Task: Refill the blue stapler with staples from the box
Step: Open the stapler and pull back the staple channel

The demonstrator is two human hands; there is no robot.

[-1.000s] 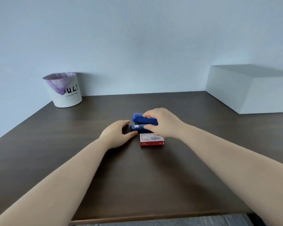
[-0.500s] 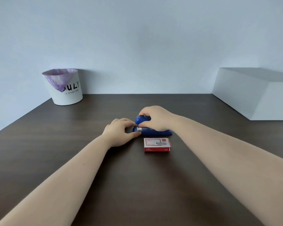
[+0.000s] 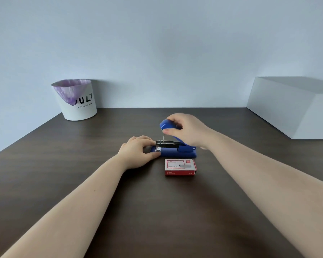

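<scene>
The blue stapler [image 3: 177, 153] lies on the dark table [image 3: 175, 211], its front end pointing left. My left hand [image 3: 138, 152] grips the front of its base. My right hand [image 3: 187, 130] pinches the blue top cover [image 3: 166, 125] and holds it lifted and tilted up. Under the cover the black metal staple channel shows, with a thin spring rod running up to the cover. A red and white staple box [image 3: 180, 167] lies closed just in front of the stapler, touching neither hand.
A white bin [image 3: 76, 104] with a purple liner and black lettering stands at the back left by the wall. A large white box [image 3: 295, 107] sits at the back right.
My right hand has swung the stapler's top cover up, exposing the metal channel. My left hand has closed on the front of the base. The camera view has shifted slightly.
</scene>
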